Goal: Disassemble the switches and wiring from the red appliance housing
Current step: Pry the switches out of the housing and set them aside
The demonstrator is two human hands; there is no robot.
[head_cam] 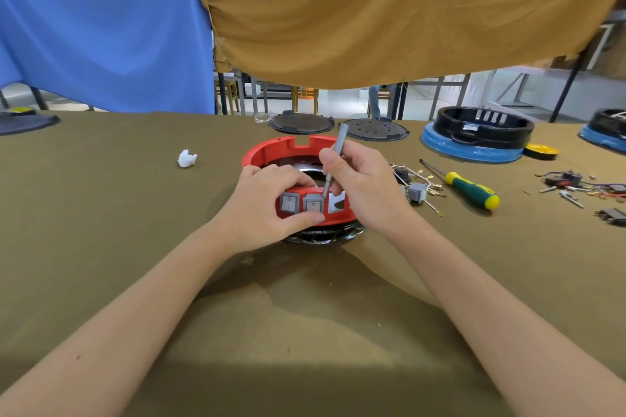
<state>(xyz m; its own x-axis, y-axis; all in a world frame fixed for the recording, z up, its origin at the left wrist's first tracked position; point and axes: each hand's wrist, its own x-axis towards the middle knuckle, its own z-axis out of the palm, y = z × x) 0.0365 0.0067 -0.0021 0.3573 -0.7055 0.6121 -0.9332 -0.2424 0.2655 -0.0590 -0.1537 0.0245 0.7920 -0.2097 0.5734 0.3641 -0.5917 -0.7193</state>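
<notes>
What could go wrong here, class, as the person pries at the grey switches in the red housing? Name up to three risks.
1. The thin grey tool in the right hand is wedged beside the middle switch; if it slips, it could jab the left hand, whose thumb lies just below that switch.
2. Levering hard might crack the red housing at the open slot.
3. A freed switch could pop out and get lost among the loose wiring.
</notes>
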